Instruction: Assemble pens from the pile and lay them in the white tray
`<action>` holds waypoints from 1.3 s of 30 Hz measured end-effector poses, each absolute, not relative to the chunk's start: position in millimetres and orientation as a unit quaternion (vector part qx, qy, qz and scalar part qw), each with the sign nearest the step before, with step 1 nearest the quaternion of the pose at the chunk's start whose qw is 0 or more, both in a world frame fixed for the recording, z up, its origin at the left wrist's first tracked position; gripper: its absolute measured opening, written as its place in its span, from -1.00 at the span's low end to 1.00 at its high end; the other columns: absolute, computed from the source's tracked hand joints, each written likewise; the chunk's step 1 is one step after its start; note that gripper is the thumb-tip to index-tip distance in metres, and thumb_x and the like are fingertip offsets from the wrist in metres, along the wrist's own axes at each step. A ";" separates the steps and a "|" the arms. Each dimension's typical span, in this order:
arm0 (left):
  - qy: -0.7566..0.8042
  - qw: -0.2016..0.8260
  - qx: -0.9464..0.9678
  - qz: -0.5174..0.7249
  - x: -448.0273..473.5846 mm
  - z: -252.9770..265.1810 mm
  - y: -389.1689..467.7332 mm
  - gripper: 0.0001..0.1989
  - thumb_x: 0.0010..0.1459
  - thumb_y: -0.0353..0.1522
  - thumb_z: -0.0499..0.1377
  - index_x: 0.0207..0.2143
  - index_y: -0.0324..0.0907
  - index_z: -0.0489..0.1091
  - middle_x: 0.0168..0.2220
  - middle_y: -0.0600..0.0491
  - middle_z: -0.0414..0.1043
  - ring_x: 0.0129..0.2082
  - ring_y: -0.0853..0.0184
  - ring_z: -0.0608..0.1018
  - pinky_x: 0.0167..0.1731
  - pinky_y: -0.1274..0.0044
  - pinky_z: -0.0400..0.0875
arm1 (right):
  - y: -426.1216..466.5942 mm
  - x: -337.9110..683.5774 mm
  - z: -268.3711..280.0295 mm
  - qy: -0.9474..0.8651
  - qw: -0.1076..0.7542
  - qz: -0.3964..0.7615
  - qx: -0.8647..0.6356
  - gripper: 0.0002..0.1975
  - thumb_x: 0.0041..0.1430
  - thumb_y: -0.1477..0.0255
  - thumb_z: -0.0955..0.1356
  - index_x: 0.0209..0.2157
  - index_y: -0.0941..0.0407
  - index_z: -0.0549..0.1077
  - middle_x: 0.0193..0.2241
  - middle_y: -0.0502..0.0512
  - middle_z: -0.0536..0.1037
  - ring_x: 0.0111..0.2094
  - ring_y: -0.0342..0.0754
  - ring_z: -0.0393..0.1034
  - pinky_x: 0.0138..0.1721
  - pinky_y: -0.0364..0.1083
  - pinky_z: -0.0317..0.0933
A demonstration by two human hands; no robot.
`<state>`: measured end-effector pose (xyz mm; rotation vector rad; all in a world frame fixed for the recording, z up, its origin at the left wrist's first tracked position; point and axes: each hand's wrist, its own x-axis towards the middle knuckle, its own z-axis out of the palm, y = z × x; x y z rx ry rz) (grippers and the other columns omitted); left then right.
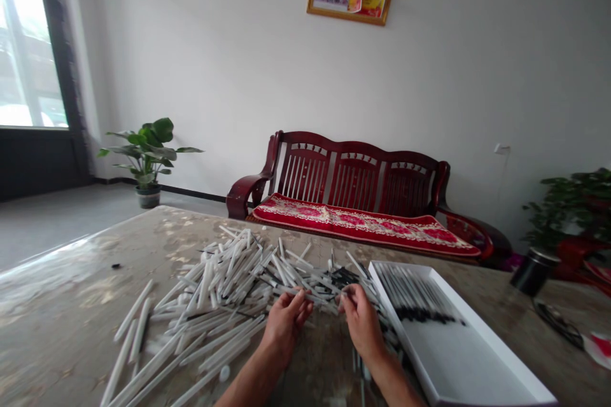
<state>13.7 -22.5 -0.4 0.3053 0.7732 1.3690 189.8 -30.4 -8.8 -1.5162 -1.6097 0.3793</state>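
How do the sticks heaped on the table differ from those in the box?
The heap lies jumbled, its sticks pointing many ways; the boxed row lies roughly parallel. The heap spreads across the table; the boxed row fills only the white box's far part. Dark pieces are scattered in the heap, while the boxed row's dark ends line up. Both include long, slim, pale pieces.

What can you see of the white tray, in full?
The white tray is shallow, rectangular and open-topped, with thin low walls; it looks like cardboard or plastic. It lies flat on the table, to the right of the right hand, which is apart from it. Its far part holds a row of slim translucent sticks with dark near ends; its nearer floor shows white.
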 end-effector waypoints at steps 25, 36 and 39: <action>0.330 0.687 0.146 0.631 15.1 -7.4 -18.5 -0.85 -0.05 -0.52 0.39 -0.47 -0.27 0.46 -0.48 0.05 0.55 -0.51 0.45 0.58 -0.43 0.65 0.54 | -36.4 183.1 -12.4 -0.725 0.491 0.040 -0.482 -0.75 0.24 0.45 0.28 -0.11 0.02 0.55 -0.25 0.12 0.62 -0.18 0.02 0.52 -0.10 -0.06 0.36; 0.335 0.689 0.136 0.628 15.9 -6.1 -18.4 -0.84 -0.09 -0.52 0.41 -0.47 -0.27 0.46 -0.50 0.08 0.54 -0.53 0.46 0.57 -0.45 0.66 0.53 | -36.5 176.3 -8.6 -0.602 0.576 0.220 -0.508 -0.79 0.17 0.25 0.34 -0.24 0.09 0.40 -0.32 0.11 0.57 -0.30 0.00 0.49 -0.26 -0.10 0.36; 0.341 0.688 0.130 0.628 15.7 -5.7 -18.8 -0.86 -0.06 -0.54 0.38 -0.47 -0.28 0.46 -0.50 0.08 0.53 -0.54 0.46 0.57 -0.45 0.66 0.53 | -35.6 173.9 -5.5 -0.548 0.615 0.285 -0.490 -0.74 0.09 0.20 0.39 -0.30 0.08 0.37 -0.39 0.07 0.54 -0.36 0.01 0.49 -0.31 -0.07 0.39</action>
